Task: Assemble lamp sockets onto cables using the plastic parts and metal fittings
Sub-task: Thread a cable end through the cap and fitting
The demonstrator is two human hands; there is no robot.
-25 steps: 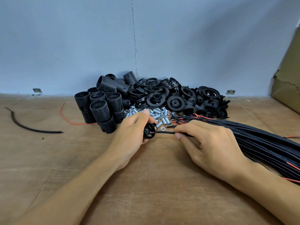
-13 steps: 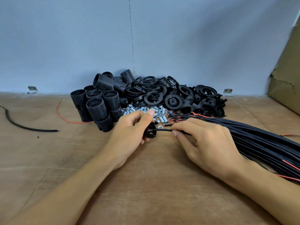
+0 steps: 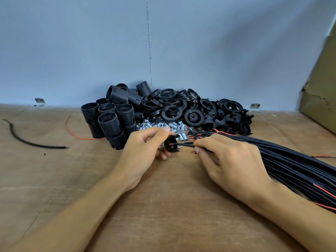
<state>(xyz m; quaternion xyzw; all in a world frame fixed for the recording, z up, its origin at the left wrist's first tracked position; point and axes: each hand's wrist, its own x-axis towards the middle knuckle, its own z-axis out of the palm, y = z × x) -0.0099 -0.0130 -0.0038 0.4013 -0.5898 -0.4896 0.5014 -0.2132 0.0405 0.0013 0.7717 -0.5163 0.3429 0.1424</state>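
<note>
My left hand [image 3: 143, 151] pinches a small black plastic socket cap [image 3: 171, 144] between thumb and fingers, just above the wooden table [image 3: 163, 206]. My right hand [image 3: 231, 164] pinches a black cable [image 3: 183, 144] near its end. The cable's red and black wire tips sit inside the cap's opening. Behind the hands lies a heap of small metal fittings [image 3: 163, 127]. The rest of the cable bundle [image 3: 294, 164] runs off to the right under my right hand.
Threaded black socket bodies [image 3: 109, 120] stand at the back left, black rings and caps [image 3: 190, 108] piled to their right against the blue wall. A loose black cable piece [image 3: 32, 142] and red wire [image 3: 72, 133] lie left. A cardboard box [image 3: 321, 99] stands at far right.
The cable end has gone from just right of the cap into its opening, and the cap now faces its open side to me. Both hands stayed nearly in place.
</note>
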